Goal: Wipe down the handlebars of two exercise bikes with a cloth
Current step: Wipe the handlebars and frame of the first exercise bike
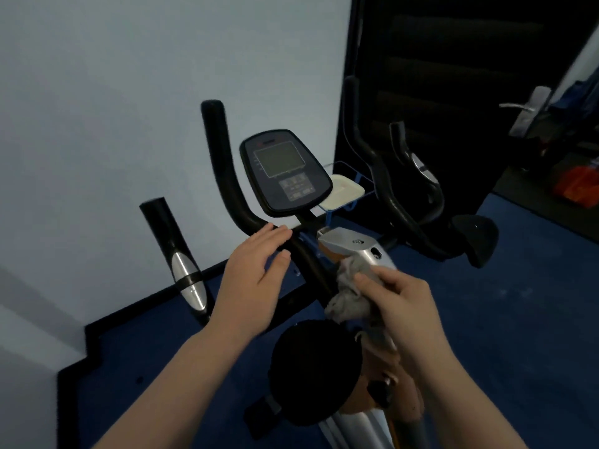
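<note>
The right hand pinches a crumpled grey cloth against the near black foam handlebar; the left hand hovers spread beside it. The dark oval console shows no readable writing. A blue wire basket on the right holds a cream pad.

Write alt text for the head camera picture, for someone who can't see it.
A right hand holds a grey cloth against an exercise bike's black handlebar; the open left hand hovers over the bar beside the console. A second bike stands behind.

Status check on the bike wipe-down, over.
Left hand open, reaching the near handlebar. Right hand grips the grey cloth beside the bar. Nothing blocking.
</note>
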Available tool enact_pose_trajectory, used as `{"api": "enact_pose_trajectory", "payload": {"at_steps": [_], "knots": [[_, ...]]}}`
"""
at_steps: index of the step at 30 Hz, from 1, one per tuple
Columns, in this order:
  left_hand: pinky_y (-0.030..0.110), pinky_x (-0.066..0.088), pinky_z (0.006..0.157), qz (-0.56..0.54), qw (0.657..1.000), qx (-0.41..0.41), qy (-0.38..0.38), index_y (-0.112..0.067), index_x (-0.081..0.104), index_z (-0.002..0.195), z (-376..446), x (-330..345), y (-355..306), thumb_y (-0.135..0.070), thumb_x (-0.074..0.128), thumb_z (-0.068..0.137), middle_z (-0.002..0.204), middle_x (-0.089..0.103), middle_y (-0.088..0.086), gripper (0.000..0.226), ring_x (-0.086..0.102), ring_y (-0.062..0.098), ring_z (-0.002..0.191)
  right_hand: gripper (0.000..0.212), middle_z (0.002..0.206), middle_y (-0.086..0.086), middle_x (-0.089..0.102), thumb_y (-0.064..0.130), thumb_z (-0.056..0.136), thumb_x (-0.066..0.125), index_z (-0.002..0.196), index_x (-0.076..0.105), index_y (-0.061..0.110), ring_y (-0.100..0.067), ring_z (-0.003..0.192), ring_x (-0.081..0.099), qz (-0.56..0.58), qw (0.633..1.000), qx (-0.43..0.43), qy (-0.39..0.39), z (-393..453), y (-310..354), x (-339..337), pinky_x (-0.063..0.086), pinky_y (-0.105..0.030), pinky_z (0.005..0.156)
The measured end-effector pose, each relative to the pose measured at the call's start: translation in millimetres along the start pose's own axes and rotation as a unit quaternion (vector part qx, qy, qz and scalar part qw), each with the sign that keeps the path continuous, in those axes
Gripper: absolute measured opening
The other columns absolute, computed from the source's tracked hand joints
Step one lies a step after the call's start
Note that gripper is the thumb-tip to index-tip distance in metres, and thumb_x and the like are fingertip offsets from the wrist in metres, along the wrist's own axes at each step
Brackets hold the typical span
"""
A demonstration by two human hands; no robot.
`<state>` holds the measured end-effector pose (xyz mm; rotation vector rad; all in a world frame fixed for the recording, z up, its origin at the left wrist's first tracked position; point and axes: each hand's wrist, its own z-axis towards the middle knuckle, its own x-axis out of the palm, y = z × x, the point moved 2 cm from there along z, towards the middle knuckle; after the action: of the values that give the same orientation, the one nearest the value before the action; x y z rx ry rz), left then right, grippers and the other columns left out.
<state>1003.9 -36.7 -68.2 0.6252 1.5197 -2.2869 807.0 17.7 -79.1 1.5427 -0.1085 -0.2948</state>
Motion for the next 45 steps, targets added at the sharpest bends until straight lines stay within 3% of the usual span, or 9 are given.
{"api": "enact_pose_trajectory", "payload": {"at_steps": [4,10,12,16,19,26,31,38,45], "knots": [[-0.005,0.031,0.085,-0.074,0.99,-0.069,-0.101,-0.033,0.06,0.122,14.6,-21.2,-3.1,-0.019,0.049,0.096,0.122,0.058,-0.023,0.031,0.046,-0.021,0.109,0.01,0.082,0.003,0.075,0.022,0.086,0.068,0.096,0.069,0.021,-0.013,0.077,0.072,0.066,0.996,-0.065,0.016,37.2,40.1,21.6,0.054,-0.022,0.06],[0.028,0.038,0.107,-0.144,0.958,-0.155,-0.194,-0.025,0.051,0.132,19.5,-25.8,3.8,-0.015,0.05,0.095,0.134,0.055,-0.008,0.038,0.049,0.002,0.122,0.023,0.096,0.014,0.07,0.016,0.08,0.073,0.1,0.067,0.025,-0.002,0.093,0.064,-0.098,0.923,-0.351,0.119,84.6,114.8,88.9,0.052,-0.022,0.082],[0.023,0.034,0.107,-0.16,0.955,-0.167,-0.187,-0.027,0.046,0.136,12.7,-17.9,5.1,-0.016,0.05,0.096,0.14,0.05,-0.008,0.042,0.048,-0.001,0.12,0.029,0.106,0.007,0.069,0.015,0.079,0.074,0.107,0.068,0.021,-0.011,0.1,0.063,-0.192,0.852,-0.467,0.136,97.9,137.8,112.3,0.05,-0.028,0.086],[-0.001,0.011,0.102,-0.076,0.98,-0.128,-0.131,-0.033,0.026,0.147,-3.1,-1.0,2.6,-0.029,0.045,0.098,0.153,0.019,-0.023,0.052,0.019,-0.014,0.133,0.023,0.108,-0.003,0.07,0.014,0.081,0.07,0.104,0.072,0.014,-0.027,0.102,0.064,-0.376,0.606,-0.694,0.103,118.4,156.6,155.6,0.037,-0.036,0.084],[-0.008,0.0,0.093,-0.016,0.991,-0.099,-0.088,-0.035,0.016,0.149,-10.7,7.1,-1.7,-0.035,0.04,0.099,0.151,-0.003,-0.033,0.056,0.005,-0.02,0.129,0.017,0.106,-0.005,0.071,0.016,0.086,0.066,0.101,0.072,0.01,-0.026,0.114,0.06,-0.478,0.518,-0.696,0.138,137.1,147.9,173.1,0.025,-0.042,0.106],[0.01,-0.013,0.103,0.035,0.996,-0.08,-0.033,-0.034,0.002,0.15,-21.6,20.9,-7.3,-0.041,0.032,0.099,0.144,-0.027,-0.032,0.059,-0.024,-0.014,0.125,0.013,0.084,-0.007,0.068,0.012,0.086,0.058,0.091,0.07,0.009,-0.026,0.084,0.063,-0.549,0.509,-0.64,0.171,145.3,123.3,188.8,0.012,-0.041,0.118],[0.018,-0.006,0.109,0.07,0.993,-0.09,-0.014,-0.032,-0.001,0.15,-25.3,26.2,-13.1,-0.044,0.03,0.099,0.151,-0.022,-0.026,0.061,-0.016,-0.008,0.132,0.019,0.091,-0.006,0.07,0.022,0.09,0.057,0.101,0.069,0.011,-0.025,0.087,0.062,-0.554,0.518,-0.589,0.278,134.4,110.2,187.5,0.02,-0.032,0.113],[0.0,-0.022,0.09,0.096,0.991,-0.098,0.002,-0.03,-0.002,0.15,-39.7,33.7,-24.8,-0.041,0.031,0.1,0.156,-0.011,-0.021,0.061,-0.017,-0.018,0.12,0.017,0.094,-0.005,0.071,0.019,0.087,0.065,0.101,0.069,0.011,-0.022,0.092,0.065,-0.466,0.526,-0.598,0.384,118.1,94.9,153.0,0.016,-0.021,0.11],[-0.005,-0.022,0.09,0.176,0.98,-0.096,-0.02,-0.033,0.014,0.15,-74.9,40.4,-31.0,-0.044,0.032,0.098,0.157,0.008,-0.021,0.056,-0.001,-0.013,0.134,0.027,0.1,-0.002,0.07,0.025,0.091,0.047,0.101,0.071,0.015,-0.019,0.102,0.065,-0.463,0.47,-0.608,0.441,101.9,67.5,104.8,0.007,-0.031,0.118]]}}
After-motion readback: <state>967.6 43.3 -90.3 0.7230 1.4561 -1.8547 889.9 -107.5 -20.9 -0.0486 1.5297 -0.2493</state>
